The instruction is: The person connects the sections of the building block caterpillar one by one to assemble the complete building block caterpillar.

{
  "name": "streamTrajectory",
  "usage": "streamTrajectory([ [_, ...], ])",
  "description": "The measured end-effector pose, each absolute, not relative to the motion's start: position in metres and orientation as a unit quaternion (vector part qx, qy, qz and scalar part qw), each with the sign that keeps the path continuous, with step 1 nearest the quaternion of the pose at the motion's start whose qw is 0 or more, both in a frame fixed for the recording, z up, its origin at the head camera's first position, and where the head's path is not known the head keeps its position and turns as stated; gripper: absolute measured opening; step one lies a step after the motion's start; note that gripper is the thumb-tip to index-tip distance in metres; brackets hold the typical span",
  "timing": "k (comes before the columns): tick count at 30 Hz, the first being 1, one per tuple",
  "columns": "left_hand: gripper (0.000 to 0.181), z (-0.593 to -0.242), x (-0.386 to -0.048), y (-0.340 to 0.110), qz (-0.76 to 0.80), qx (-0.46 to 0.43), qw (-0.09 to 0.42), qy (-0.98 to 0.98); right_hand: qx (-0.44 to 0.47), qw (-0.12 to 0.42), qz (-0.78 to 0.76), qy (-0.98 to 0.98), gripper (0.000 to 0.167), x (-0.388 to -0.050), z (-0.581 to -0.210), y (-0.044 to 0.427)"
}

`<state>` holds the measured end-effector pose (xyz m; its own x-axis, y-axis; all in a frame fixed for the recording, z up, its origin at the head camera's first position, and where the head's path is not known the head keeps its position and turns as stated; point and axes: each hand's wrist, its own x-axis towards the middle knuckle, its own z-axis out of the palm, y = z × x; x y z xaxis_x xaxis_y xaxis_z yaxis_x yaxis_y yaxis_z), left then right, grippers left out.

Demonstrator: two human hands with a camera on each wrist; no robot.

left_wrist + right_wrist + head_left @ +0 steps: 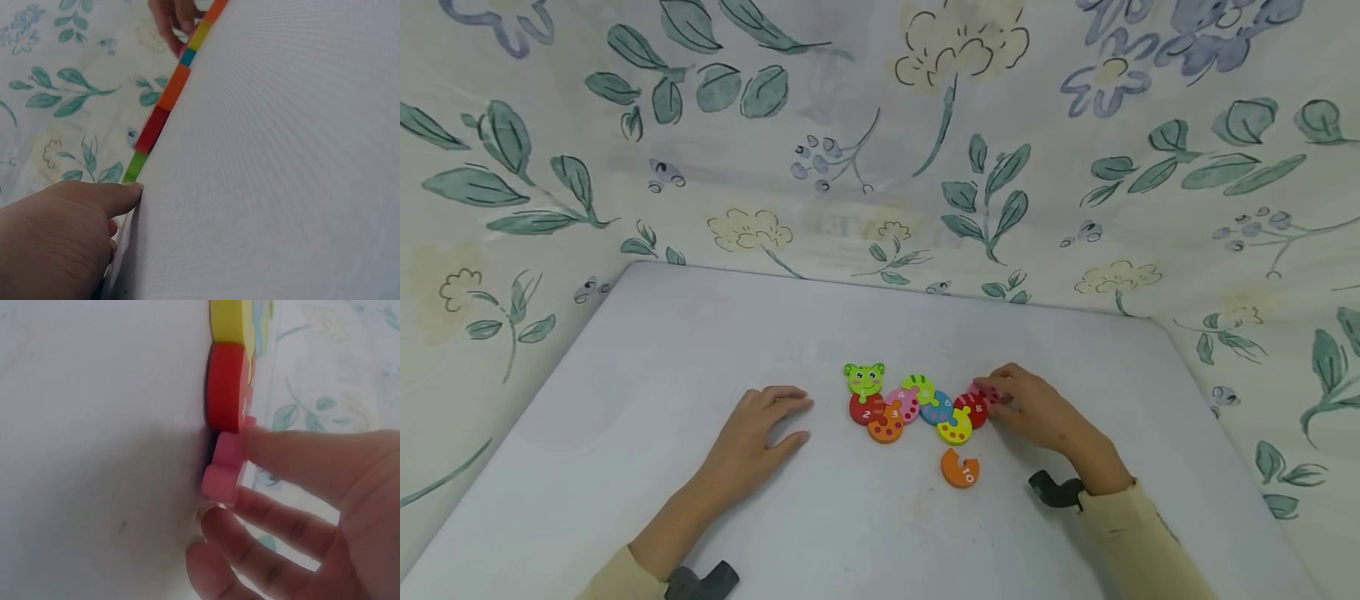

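Note:
A row of numbered caterpillar puzzle pieces lies on the table, led by a green smiling head piece (865, 380). At the row's right end, my right hand (1041, 410) pinches a pink puzzle piece (220, 482) between thumb and fingers, beside the red piece (973, 410) marked 8. The right wrist view shows the pink piece close against that red one; whether they interlock I cannot tell. Below the row sits a separate orange piece (960, 469) marked 10. My left hand (756, 437) rests on the table left of the row, fingers loosely bent, holding nothing.
The white table (715, 325) has its far edge close to a floral-patterned backdrop (850, 108). Black wrist devices sit at both wrists, the right one (1054, 490) near the table surface.

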<state>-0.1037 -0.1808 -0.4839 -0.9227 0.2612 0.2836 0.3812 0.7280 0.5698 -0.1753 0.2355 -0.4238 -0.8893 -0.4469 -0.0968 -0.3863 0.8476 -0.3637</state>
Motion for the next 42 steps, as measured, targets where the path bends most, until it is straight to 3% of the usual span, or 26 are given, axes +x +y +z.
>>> streamTrajectory([
  [9,0.046,-0.482,-0.104,-0.181,-0.326,-0.174,0.098,-0.924,-0.214,0.072,-0.172,0.959,0.04,-0.174,-0.429,0.236],
  [19,0.045,-0.482,-0.102,-0.18,-0.329,-0.17,0.097,-0.924,-0.193,0.069,-0.155,0.966,0.053,-0.161,-0.423,0.232],
  [28,0.043,-0.481,-0.102,-0.18,-0.338,-0.172,0.098,-0.92,-0.171,0.031,-0.135,0.975,0.045,-0.136,-0.408,0.223],
  [34,0.043,-0.48,-0.102,-0.179,-0.338,-0.17,0.095,-0.921,-0.111,0.085,-0.167,0.976,0.03,-0.117,-0.399,0.208],
  [42,0.043,-0.482,-0.102,-0.18,-0.34,-0.166,0.092,-0.921,-0.083,0.156,-0.141,0.974,0.043,-0.103,-0.405,0.182],
])
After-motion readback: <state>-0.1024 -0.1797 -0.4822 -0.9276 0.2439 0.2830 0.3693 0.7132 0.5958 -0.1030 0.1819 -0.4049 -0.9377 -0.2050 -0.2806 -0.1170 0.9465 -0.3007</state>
